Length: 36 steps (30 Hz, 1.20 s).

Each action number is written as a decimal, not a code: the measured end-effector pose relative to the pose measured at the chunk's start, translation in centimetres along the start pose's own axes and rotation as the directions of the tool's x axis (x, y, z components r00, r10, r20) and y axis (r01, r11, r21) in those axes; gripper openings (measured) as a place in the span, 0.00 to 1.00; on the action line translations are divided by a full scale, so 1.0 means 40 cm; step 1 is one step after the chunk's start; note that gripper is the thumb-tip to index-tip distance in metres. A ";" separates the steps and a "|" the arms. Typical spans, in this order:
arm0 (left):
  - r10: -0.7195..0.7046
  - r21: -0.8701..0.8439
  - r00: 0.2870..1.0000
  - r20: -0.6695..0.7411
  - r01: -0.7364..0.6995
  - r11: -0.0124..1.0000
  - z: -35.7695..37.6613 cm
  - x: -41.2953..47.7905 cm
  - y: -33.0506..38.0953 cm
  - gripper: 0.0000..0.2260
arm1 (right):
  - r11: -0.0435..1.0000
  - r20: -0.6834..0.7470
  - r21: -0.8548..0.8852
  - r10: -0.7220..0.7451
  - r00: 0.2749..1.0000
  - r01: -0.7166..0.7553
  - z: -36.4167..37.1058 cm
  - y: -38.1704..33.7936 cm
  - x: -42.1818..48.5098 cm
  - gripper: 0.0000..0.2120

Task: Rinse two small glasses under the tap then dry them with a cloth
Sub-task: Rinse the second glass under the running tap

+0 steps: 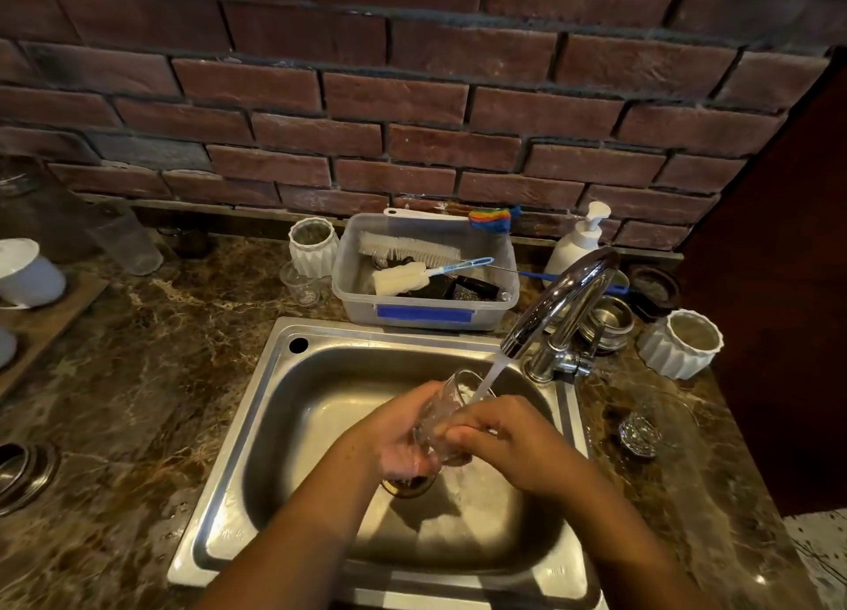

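A small clear glass (pixel 451 403) is held tilted over the steel sink (pixel 275 426), its mouth up under the running stream from the chrome tap (pixel 563 298). My left hand (pixel 398 435) grips the glass from the left and below. My right hand (pixel 508 440) holds it from the right, fingers curled round its lower body. A second small clear glass (pixel 639 433) stands on the wet counter right of the sink. No cloth is in view.
A plastic tub (pixel 426 311) with brushes stands behind the sink, a soap pump (pixel 580 238) beside it. White ribbed pots (pixel 683 343) (pixel 314 245), a small glass (pixel 300 284), metal lids (pixel 605 323), and white cups (pixel 27 272) on a board sit on the marble counter.
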<state>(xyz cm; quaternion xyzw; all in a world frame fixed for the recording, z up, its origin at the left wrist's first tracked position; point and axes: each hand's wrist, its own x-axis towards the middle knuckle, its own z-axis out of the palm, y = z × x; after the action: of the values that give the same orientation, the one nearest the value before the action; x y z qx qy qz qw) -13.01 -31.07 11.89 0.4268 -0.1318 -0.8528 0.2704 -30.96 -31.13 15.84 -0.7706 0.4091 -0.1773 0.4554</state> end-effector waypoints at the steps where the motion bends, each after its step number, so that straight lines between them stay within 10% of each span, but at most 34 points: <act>1: 0.007 -0.012 0.998 0.057 -0.006 1.000 0.000 -0.005 -0.004 0.21 | 0.998 0.014 0.065 -0.014 1.000 0.013 -0.006 0.001 0.001 0.18; 8: 0.077 -0.104 0.973 0.219 -0.056 0.993 0.043 0.002 -0.049 0.33 | 0.833 -0.016 0.526 0.213 0.977 -0.173 -0.031 -0.008 0.021 0.16; 14: 0.098 -0.363 0.993 -0.071 -0.117 0.924 0.128 0.028 -0.070 0.31 | 0.748 -0.386 0.587 0.595 0.705 -0.310 -0.008 0.001 0.091 0.07; 25: 0.193 -0.262 0.954 -0.228 -0.251 0.932 0.128 0.002 -0.084 0.29 | 0.957 -0.323 0.057 0.288 0.902 -0.285 0.055 -0.008 0.051 0.20; 36: 0.189 -0.264 0.969 -0.158 -0.226 0.938 0.127 -0.017 -0.093 0.34 | 0.751 -0.335 0.625 0.505 0.795 -0.214 0.026 -0.012 0.063 0.14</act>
<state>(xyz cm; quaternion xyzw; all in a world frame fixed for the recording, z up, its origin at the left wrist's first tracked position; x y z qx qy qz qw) -18.04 -27.65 13.68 0.4226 -0.0362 -0.7999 0.4246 -28.53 -32.44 15.44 -0.4363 0.5849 -0.3807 0.5680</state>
